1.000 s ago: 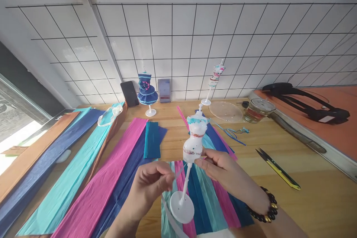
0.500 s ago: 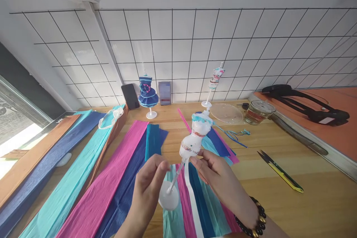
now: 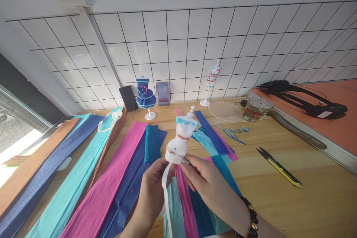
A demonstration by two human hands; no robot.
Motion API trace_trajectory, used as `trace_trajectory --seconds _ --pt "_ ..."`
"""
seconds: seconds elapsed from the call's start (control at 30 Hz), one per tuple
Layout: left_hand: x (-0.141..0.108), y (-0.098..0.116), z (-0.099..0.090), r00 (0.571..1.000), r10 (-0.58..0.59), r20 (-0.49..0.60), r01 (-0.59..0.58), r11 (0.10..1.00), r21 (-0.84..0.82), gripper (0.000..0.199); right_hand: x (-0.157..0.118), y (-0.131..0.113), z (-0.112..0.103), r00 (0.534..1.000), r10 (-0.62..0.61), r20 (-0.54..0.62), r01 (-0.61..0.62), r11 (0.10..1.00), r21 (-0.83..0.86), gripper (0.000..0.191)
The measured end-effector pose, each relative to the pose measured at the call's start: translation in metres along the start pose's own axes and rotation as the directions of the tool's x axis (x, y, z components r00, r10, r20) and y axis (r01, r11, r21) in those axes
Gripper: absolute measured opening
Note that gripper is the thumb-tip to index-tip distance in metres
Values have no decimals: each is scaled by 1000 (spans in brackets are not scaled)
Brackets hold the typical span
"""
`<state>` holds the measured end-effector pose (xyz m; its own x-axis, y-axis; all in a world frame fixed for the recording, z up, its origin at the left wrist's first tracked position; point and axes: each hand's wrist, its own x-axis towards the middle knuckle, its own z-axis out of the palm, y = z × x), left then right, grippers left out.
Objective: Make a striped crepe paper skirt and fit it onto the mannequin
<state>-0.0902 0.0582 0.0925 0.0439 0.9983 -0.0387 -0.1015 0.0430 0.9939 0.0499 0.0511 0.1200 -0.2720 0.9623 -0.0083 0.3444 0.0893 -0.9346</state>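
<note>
A small white dress form (image 3: 180, 143) with turquoise trim across the bust and a red band at the waist is upright between my hands, leaning slightly right. My left hand (image 3: 153, 184) is closed round its lower end, where the stem is hidden. Thumb and fingers of my right hand (image 3: 208, 178) pinch the lower hem from the other side. From that hem a narrow white strip (image 3: 166, 197) hangs down past my left fingers. Under my hands lie strips of crepe paper, among them a pink strip (image 3: 186, 197) and a pale turquoise strip (image 3: 175, 208).
Long crepe paper strips (image 3: 119, 156) cover the left side. Behind stand a dressed blue form (image 3: 146, 96), a second white form (image 3: 213, 78) and two phones, one a black phone (image 3: 128, 97). At right are thread snips (image 3: 280, 167), a glass jar (image 3: 257, 109) and a clear lid (image 3: 224, 111).
The dress form has moved left and become more upright. My left hand, formerly beside the stem, has closed on its lower end. The white strip now hangs further left, in front of my left fingers.
</note>
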Motion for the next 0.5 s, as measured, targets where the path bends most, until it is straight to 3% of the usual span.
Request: trace_trajectory --seconds 0.23,0.5 --pt "2 -9 -8 999 -38 14 36 993 109 30 5 1 -8 999 5 40 -3 998 -56 28" --pt "4 -10 -11 995 -74 67 73 997 17 26 8 5 -5 1000 16 8 -16 1000 5 18"
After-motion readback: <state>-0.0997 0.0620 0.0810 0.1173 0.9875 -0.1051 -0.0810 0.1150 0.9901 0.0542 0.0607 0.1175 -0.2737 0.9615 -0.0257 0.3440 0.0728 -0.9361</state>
